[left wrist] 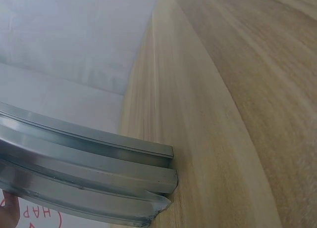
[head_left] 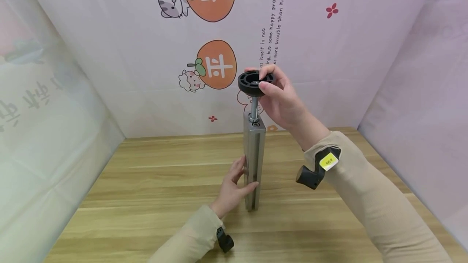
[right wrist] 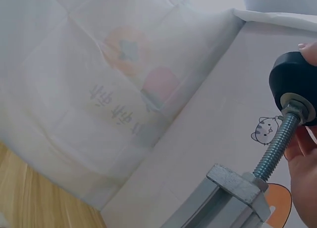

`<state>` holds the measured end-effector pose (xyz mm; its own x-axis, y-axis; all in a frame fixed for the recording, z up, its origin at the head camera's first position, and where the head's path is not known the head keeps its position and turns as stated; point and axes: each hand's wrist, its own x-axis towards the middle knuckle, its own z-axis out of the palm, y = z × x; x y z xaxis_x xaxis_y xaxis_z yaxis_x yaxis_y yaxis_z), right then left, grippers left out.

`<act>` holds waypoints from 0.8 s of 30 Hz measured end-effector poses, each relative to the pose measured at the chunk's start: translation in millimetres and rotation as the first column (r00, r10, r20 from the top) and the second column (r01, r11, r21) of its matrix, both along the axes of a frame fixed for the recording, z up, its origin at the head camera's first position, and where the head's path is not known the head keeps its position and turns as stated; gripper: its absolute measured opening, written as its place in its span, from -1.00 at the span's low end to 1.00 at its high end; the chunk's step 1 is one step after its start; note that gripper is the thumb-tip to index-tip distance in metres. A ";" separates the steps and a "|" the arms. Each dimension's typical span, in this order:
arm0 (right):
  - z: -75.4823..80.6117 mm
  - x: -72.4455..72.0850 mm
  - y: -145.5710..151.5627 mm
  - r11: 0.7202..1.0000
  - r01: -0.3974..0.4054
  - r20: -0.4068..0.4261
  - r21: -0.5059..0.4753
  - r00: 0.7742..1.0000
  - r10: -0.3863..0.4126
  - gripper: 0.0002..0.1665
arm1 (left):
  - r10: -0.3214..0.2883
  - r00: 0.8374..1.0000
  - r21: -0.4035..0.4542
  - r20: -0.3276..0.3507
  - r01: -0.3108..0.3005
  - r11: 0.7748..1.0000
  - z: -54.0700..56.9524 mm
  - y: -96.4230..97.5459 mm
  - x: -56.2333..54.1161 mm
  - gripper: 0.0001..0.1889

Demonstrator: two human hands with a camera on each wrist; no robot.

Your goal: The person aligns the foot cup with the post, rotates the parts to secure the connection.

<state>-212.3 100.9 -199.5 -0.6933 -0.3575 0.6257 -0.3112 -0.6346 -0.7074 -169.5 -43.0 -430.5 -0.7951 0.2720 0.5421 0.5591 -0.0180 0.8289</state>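
Note:
A grey aluminium extrusion profile (head_left: 258,153) stands upright, with its lower end meeting the wooden tabletop in the left wrist view. From its top rises a threaded rod (right wrist: 278,148) with a nut, carrying a black round levelling foot (head_left: 246,87). My left hand (head_left: 231,193) grips the profile's lower half, thumb across the near side and fingers on the far left side. Up top, my right hand (head_left: 284,102) holds the foot's rim on its right side, thumb and index finger over the ring. Bare thread shows between foot and profile in the right wrist view.
The wooden table (head_left: 164,182) spreads around the profile. White printed cloth (head_left: 303,44) hangs behind it, and more cloth closes off the left and right sides. Each sleeve carries a black wrist mount (head_left: 312,175).

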 end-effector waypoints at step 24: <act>3.8 24.5 -15.3 0.705 0.693 -0.278 0.154 0.715 -0.642 -0.68 | -0.008 0.997 0.017 -0.078 0.009 1.000 -3.0 1.4 -1.8 -0.07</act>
<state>-187.8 85.6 -195.7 -0.6821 0.0036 0.7313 -0.7309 -0.0333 -0.6816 -171.3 -41.7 -433.5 -0.7479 0.2686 0.6070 0.6217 -0.0368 0.7824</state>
